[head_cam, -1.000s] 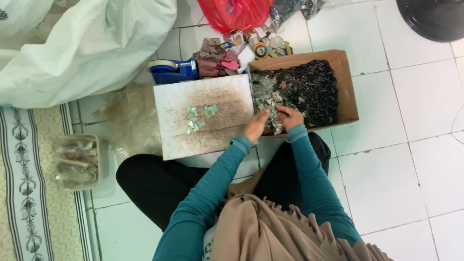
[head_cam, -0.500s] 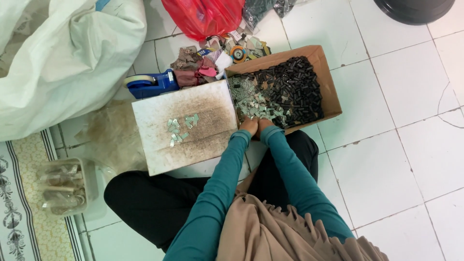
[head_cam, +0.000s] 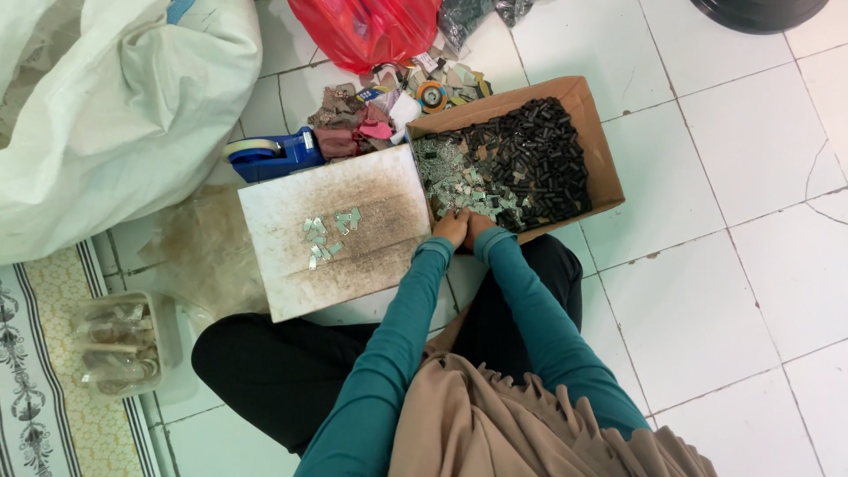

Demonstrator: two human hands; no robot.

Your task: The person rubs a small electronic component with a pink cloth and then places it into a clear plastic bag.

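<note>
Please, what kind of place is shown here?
Probably a home floor used for piecework: white floor tiles, a patterned mat, and a brown cardboard box of small black and silvery parts.

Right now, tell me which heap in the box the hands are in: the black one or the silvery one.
The silvery heap. It fills the box's near-left part, where both hands, left and right, dig in; the black heap lies beyond, untouched.

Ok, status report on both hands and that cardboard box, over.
Left hand and right hand together at the cardboard box near edge, on the pale metal clips. Grip unclear. Black tubes behind; nothing in the way.
</note>
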